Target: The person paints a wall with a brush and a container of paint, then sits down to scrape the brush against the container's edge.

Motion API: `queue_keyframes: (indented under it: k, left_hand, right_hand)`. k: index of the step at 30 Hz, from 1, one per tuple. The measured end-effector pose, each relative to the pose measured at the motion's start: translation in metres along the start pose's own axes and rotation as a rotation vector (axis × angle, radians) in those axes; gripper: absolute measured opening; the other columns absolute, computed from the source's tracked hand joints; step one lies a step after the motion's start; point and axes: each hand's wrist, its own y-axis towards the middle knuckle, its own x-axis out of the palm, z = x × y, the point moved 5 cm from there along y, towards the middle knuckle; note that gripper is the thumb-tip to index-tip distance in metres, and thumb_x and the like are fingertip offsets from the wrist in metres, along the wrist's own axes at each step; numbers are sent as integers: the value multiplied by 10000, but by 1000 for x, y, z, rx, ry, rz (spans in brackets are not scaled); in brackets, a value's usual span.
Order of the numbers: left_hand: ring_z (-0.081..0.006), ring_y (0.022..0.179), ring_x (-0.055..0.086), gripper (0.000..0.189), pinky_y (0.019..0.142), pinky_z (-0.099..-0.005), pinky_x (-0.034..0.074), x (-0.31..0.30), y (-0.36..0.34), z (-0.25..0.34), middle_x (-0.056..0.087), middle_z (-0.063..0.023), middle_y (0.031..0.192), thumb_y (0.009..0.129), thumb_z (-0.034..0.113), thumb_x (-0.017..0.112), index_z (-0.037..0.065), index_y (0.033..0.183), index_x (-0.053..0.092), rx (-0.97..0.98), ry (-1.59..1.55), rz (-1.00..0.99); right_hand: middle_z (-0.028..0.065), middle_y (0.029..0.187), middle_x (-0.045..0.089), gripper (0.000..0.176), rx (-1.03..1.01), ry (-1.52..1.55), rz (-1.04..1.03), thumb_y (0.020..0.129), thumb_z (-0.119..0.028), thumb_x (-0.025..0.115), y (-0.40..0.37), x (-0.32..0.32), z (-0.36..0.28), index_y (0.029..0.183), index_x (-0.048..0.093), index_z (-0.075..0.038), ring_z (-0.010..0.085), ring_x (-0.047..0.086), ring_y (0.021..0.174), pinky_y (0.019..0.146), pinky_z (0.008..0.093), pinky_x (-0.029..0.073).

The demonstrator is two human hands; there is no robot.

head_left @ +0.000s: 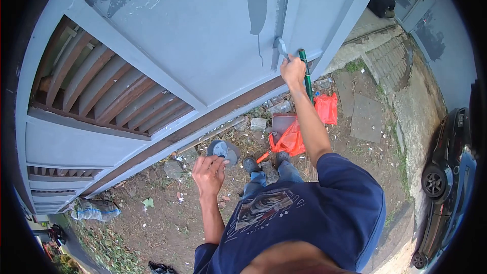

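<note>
Brush (282,47) touches the panel (203,25) at upper centre, clamped in our right hand (293,72); below centre-left, our left hand (208,173) grips the pot (233,153).

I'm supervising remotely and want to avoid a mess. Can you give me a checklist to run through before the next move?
1. Right hand has a grip on the brush: ok, its head is at the panel.
2. Left hand has the pot: ok, fingers at its rim.
3. Enough paint in the pot: cannot tell; some grey shows, its depth doesn't.
4. Panel free of runs: not ok, a thin dark line trails below the dark patch.
5. Ground clear by the shoes: not ok, a red-orange bag lies close by.
</note>
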Motion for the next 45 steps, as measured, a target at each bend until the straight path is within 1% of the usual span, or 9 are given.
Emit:
queue_keyframes:
  k: [2, 6, 14, 18, 22, 26, 32, 35, 45]
  left_hand:
    - [-220, 736, 606, 164, 634, -366, 486, -5, 2, 1, 687, -10, 822, 661, 139, 853, 94, 779, 747, 12, 0, 17]
    - [-222, 740, 607, 165, 636, -365, 485, -14, 10, 11, 683, -10, 818, 660, 140, 850, 91, 779, 746, 79, 6, 50]
    - [-221, 734, 603, 157, 641, -364, 491, -18, 12, 19, 680, -9, 807, 659, 143, 847, 100, 773, 748, 77, -22, 84]
    - [-220, 736, 604, 163, 641, -366, 496, -16, 9, 22, 681, -8, 803, 652, 142, 848, 100, 774, 749, 80, -23, 75]
    - [-230, 730, 593, 205, 636, -368, 489, -14, 4, 22, 671, -19, 792, 609, 87, 859, 88, 783, 749, 63, -44, 106]
    - [-227, 735, 604, 181, 643, -367, 498, -13, 3, 21, 681, -14, 799, 625, 99, 849, 90, 774, 746, 60, -45, 82]
    - [-223, 738, 614, 159, 641, -366, 501, -10, 4, 20, 689, -9, 806, 639, 109, 840, 93, 763, 742, 58, -50, 51]
    - [-224, 738, 613, 159, 639, -366, 500, -10, 3, 20, 688, -10, 807, 641, 109, 840, 93, 766, 743, 55, -50, 51]
    - [-224, 744, 609, 162, 646, -363, 496, -14, 20, 26, 685, -19, 811, 642, 106, 839, 85, 769, 741, 99, -70, 66]
  right_hand:
    - [264, 777, 685, 295, -65, 108, 173, 849, -171, 639, 0, -47, -34, 1081, 717, -6, 443, 686, 794, 784, 477, 547]
    - [259, 741, 676, 315, -160, 237, 299, 857, -165, 632, 25, -114, -86, 1110, 712, 6, 441, 686, 759, 748, 469, 551]
    - [139, 499, 563, 309, -470, 405, 596, 888, -149, 612, 34, -213, -167, 1124, 699, 32, 287, 564, 435, 505, 385, 453]
    - [148, 517, 581, 302, -520, 408, 630, 893, -135, 605, 49, -210, -176, 1131, 695, 28, 295, 585, 452, 509, 394, 468]
    - [195, 556, 603, 319, -372, 247, 553, 882, -153, 636, 46, -142, -127, 1152, 700, 5, 341, 630, 506, 543, 414, 490]
    - [264, 736, 671, 328, -206, 154, 326, 891, -149, 600, 10, -69, -69, 1176, 677, -7, 451, 668, 694, 681, 527, 535]
    - [271, 788, 682, 340, -89, 46, 132, 893, -172, 600, -25, -1, -2, 1192, 670, -27, 472, 669, 758, 734, 543, 535]
    - [269, 795, 685, 342, -84, 36, 87, 893, -174, 602, -32, -13, -6, 1200, 670, -37, 470, 671, 766, 744, 541, 536]
    - [171, 530, 587, 307, -447, 374, 561, 890, -125, 614, 35, -169, -159, 1152, 690, 15, 320, 581, 440, 486, 392, 458]
